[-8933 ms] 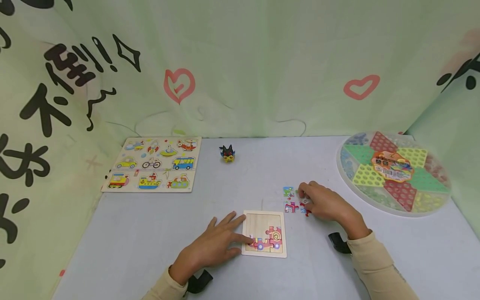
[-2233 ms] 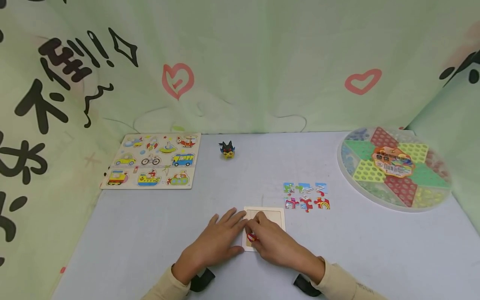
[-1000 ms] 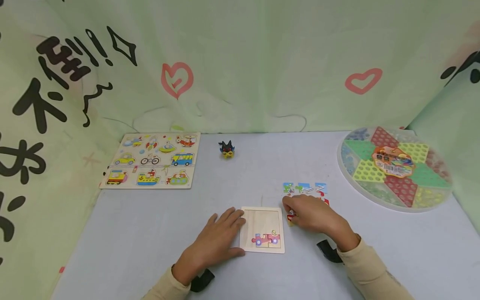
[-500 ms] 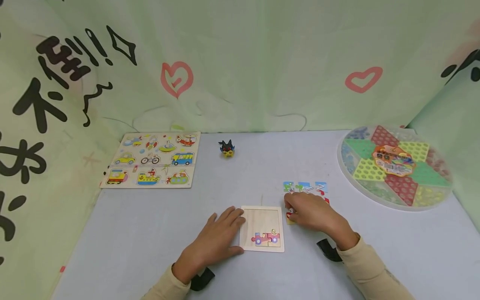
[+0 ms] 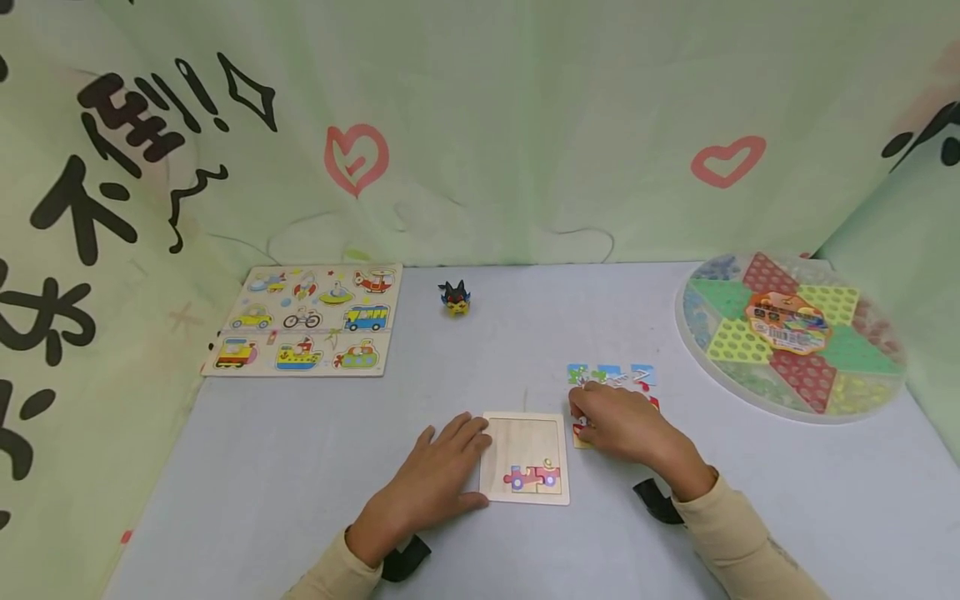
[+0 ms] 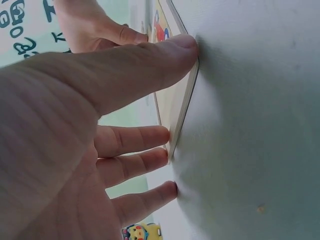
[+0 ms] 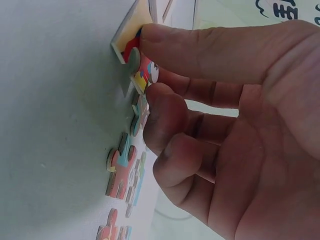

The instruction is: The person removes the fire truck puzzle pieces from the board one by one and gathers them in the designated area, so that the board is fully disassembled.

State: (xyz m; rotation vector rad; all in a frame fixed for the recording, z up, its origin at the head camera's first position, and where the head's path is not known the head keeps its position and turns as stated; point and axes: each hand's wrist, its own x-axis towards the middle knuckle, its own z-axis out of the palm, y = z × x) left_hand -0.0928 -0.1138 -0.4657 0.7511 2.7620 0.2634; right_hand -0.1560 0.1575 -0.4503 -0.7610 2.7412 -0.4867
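In the head view my left hand (image 5: 423, 483), fingers spread and straight, touches the left edge of a small wooden puzzle tray (image 5: 519, 435). Two joined pink vehicle puzzle pieces (image 5: 532, 477) lie in its lower right part. The left wrist view shows the thumb on the tray's rim (image 6: 181, 107), with two fingertips at its edge. Just right of the tray, my right hand (image 5: 626, 425) pinches a yellow and red puzzle piece (image 7: 131, 42) between thumb and curled fingers. Loose puzzle pieces (image 5: 643, 374) lie in rows behind that hand, which partly hides them.
A wooden vehicle picture board (image 5: 303, 325) lies at the back left. Near the back middle stands a small black and yellow figure (image 5: 454, 298). A round, colourful game board (image 5: 791, 342) is at the back right, before a green curtain (image 5: 525, 133).
My right hand was over the tray with a red piece, then moved right to beside the loose pieces. Over the last second both hands have stayed almost still.
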